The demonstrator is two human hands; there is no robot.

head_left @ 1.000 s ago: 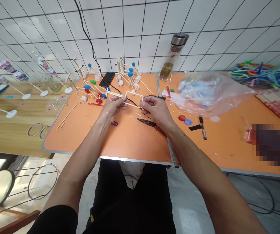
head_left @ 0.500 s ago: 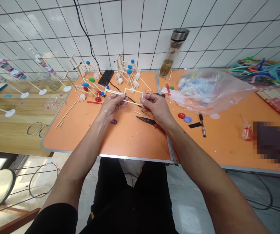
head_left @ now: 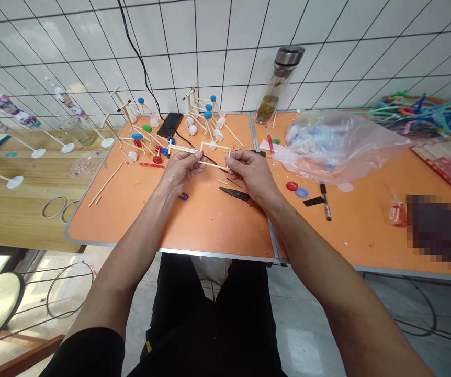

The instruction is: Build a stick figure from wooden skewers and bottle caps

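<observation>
Between my two hands a small frame of thin wooden sticks (head_left: 216, 146) is held just over the orange table (head_left: 210, 225). My left hand (head_left: 183, 166) pinches its left end, where more sticks run out to the left. At the right end, my right hand (head_left: 246, 166) grips a short crosspiece between thumb and fingers. Scissors (head_left: 234, 193) lie beneath my right hand, their handles partly covered by it. A short cut stick (head_left: 222, 182) rests near the blades. Just below my left hand is a small dark blue clip-like piece (head_left: 183, 197).
Stick models with coloured caps (head_left: 136, 137) stand behind on the left, another (head_left: 207, 112) in the middle. A phone (head_left: 170, 124) lies between them. A glass bottle (head_left: 274, 89), a plastic bag (head_left: 327, 139), a black marker (head_left: 326, 201) and a red cap (head_left: 292, 186) are rightward.
Both hands keep the same hold on the stick frame. Only a very slight shift of the whole view shows.
</observation>
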